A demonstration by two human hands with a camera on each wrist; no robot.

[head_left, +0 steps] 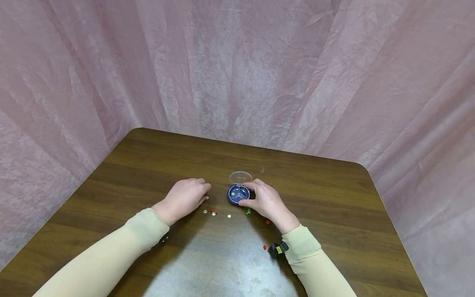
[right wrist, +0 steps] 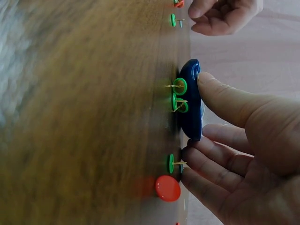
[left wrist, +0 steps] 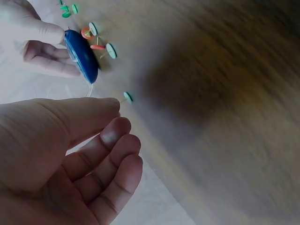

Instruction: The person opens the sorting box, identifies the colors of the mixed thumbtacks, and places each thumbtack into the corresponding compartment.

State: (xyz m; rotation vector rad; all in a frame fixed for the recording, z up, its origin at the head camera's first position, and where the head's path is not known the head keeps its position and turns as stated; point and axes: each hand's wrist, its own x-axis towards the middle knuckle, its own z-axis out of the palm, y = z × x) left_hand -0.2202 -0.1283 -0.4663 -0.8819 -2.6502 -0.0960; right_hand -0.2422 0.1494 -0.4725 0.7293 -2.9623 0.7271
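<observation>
On the brown table [head_left: 319, 194], blue case [head_left: 238, 198] — likely light, stiff, slick; best held by its rim, as the right hand [head_left: 268, 202] pinches it. Left hand [head_left: 185, 197] half-curled beside a tack [left wrist: 128, 97] — can't tell if gripping.

We see a round case [head_left: 237, 196] in deep, glossy blue, under a colourless clear lid [head_left: 240, 177]. Just near and right of it, we find bright green tacks [right wrist: 180, 86] with golden pins; nearer on the right, plain red tacks [right wrist: 168, 188]. To the left, red tacks [head_left: 211, 210] mix with pale tacks [head_left: 229, 216], which look cream from above but teal close up. Our table [head_left: 167, 152] is brown with darker wood-grain streaks, greyed by glare at the near side. Beyond, we have a dusty-pink curtain [head_left: 222, 82] mottled paler. Both sleeves [head_left: 107, 255] are plain pale cream.
</observation>
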